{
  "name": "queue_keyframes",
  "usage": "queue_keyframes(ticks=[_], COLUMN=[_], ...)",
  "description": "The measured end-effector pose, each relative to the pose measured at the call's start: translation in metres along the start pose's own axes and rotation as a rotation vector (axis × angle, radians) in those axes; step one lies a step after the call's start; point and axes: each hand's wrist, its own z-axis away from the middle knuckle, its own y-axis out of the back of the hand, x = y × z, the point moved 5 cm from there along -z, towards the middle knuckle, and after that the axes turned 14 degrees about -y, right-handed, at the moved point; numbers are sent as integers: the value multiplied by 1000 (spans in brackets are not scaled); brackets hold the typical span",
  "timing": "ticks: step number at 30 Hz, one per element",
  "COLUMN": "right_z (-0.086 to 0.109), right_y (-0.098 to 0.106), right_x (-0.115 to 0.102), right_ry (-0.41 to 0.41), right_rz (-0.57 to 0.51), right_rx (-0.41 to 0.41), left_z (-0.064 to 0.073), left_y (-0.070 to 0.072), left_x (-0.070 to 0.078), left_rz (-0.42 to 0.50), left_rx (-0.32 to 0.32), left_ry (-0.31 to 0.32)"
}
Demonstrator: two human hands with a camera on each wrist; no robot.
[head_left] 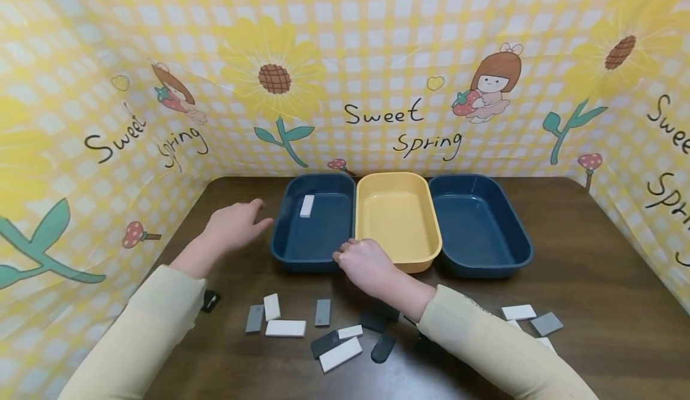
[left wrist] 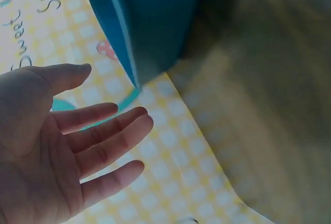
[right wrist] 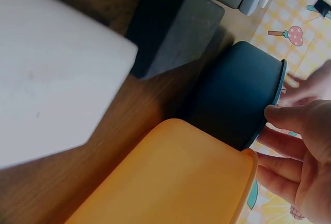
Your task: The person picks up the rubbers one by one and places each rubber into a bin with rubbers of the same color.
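My right hand (head_left: 368, 266) pinches the front right corner rim of the left blue plastic bin (head_left: 312, 264), close to the yellow bin (head_left: 419, 264). In the right wrist view the thumb lies outside the blue rim, with fingers (right wrist: 279, 142) behind it. A white block (head_left: 306, 206) lies inside that blue bin. My left hand (head_left: 234, 226) hovers just left of the same bin, holding nothing. The left wrist view shows its fingers (left wrist: 111, 146) spread and relaxed, apart from the blue wall (left wrist: 165, 32).
Another blue bin (head_left: 485, 271) stands right of the yellow one. In front lie loose white blocks (head_left: 341, 354), grey blocks (head_left: 323, 312) and a rounded black piece (head_left: 383, 348). More blocks, including a grey one (head_left: 547, 324), lie by the right sleeve. A patterned cloth (head_left: 334, 47) hangs behind.
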Motion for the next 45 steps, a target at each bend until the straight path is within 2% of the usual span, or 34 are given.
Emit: queue_keyframes(ticks=[6, 9, 12, 15, 18, 22, 28, 45], right_z=[1, 2, 2, 3, 3, 3, 2, 0], right_y=[0, -1, 0, 1, 2, 1, 1, 0], right_x=[4, 5, 5, 4, 2, 1, 1, 0], right_ry=[-8, -13, -20, -23, -24, -24, -19, -29], right_rz=[-8, -9, -10, -15, -20, -24, -28, -18], right_rx=[1, -6, -5, -3, -2, -2, 0, -39], left_z=[41, 54, 61, 65, 68, 72, 77, 80], left_y=[-14, -24, -37, -51, -62, -70, -75, -75], left_x=[-9, -5, 5, 19, 31, 43, 50, 54], left_rz=[34, 72, 137, 220, 286, 284, 240, 227], left_rx=[56, 60, 15, -65, -141, -191, -169, -136], left_ry=[-13, -24, -62, -112, -131, -133, -158, -325])
